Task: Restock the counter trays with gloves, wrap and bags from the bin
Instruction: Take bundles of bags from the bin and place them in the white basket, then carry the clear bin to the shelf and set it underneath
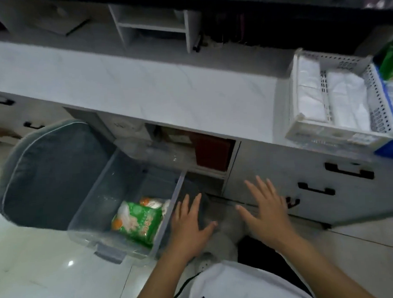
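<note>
A clear plastic bin [90, 209] stands on the floor under the counter. Inside it lies a green and white packet [138, 221] over other white packets. My left hand [189, 221] hovers flat, fingers spread, just right of the bin's right wall, holding nothing. My right hand [265, 209] is also spread and empty, in front of the drawers. On the counter at right sits a white perforated tray [325, 134] with two stacks of white plastic bags [346, 101]. A blue tray [391, 149] shows beside it at the frame edge.
A grey cushioned chair seat [48, 173] stands left of the bin. The white marble counter [143, 92] runs across, with a white shelf unit [154, 26] behind. Drawers with black handles [349, 169] lie at right. An open cubby under the counter holds a red box [211, 152].
</note>
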Motion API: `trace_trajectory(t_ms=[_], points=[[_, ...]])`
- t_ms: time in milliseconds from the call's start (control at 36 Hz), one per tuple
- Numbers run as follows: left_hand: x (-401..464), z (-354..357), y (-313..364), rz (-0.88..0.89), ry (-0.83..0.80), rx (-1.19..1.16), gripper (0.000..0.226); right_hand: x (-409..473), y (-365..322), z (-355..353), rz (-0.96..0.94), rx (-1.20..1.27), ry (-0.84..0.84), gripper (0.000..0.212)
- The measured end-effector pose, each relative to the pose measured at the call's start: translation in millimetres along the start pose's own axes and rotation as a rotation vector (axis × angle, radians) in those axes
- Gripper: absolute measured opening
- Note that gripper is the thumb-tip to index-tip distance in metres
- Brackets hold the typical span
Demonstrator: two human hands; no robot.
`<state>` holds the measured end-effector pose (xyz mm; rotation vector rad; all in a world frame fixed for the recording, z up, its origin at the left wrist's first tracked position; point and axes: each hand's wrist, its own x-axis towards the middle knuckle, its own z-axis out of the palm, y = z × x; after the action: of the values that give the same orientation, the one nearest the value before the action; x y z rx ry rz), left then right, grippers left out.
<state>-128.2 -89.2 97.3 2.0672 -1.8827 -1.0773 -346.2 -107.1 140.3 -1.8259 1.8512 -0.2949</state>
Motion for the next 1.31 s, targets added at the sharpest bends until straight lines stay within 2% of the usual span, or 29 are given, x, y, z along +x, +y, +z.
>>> trace_trajectory(t_ms=[194,472,778,889,1056,1139,1222,1306], points=[[-30.0,0.6,-3.6,0.051,-0.059,-0.031,0.087,-42.5,-7.2,4.9,0.047,-0.007,0.048,0.068],[-69.5,8.2,1.3,0.113,-0.015,-0.014,0.086,-110.1,1.6,4.2,0.075,0.066,0.106,0.066],[-150.6,16.6,-23.5,0.086,0.001,0.042,0.087,-193.8,9.5,24.1,0.097,0.212,0.040,0.065],[-176.2,14.5,-51.6,-0.043,0.012,-0.136,0.087,-204.3,3.7,43.4,0.115,0.232,-0.047,0.062],[-177.8,4.8,-127.3,-0.393,0.128,-0.639,0.082,-207.6,-21.2,70.4,0.063,0.167,-0.132,0.060],[-163.1,2.6,-171.3,-0.540,0.198,-0.716,0.079,-199.4,-32.0,81.2,0.062,0.112,-0.187,0.056],[-150.2,3.9,-216.0,-0.720,0.234,-0.753,0.086,-190.6,-47.3,96.3,0.086,0.085,-0.257,0.057],[-131.2,2.9,-253.1,-0.841,0.235,-0.891,0.091,-173.8,-66.8,109.8,0.117,0.064,-0.326,0.058]])
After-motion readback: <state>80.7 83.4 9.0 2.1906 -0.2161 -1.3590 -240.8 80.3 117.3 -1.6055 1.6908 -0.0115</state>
